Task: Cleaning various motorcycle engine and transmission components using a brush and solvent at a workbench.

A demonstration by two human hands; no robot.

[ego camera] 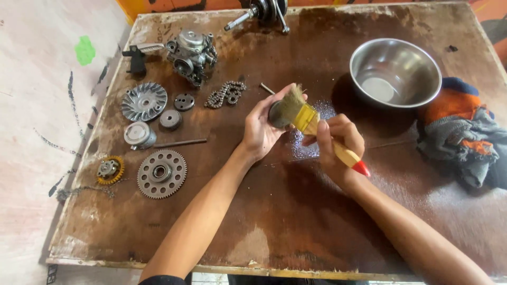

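1. Your left hand (262, 129) is cupped round a small dark round part (277, 115), fingers curled behind it and thumb over its near edge, holding it above the middle of the board. Your right hand (338, 143) is closed round the wooden handle of a paintbrush (309, 120), whose bristles rest against the part's upper face.
2. The brown wooden board (296, 221) under your hands is wet and speckled just below the brush. By my reading you are mid-scrub, brushing the part clean.
3. The steel bowl (396, 74) stands to the right of the brush, well apart, with a heap of rags (462, 134) just beyond it.
4. To your left lie the other parts: a carburettor (193, 53), a finned pulley face (143, 101), a large toothed gear (161, 173), a loop of chain (226, 94) and a small gear with a yellow rim (110, 170).
5. I judge that the next stroke calls for turning the part in your left fingers so that an unbrushed face meets the bristles, with a firm grip on a slippery piece.
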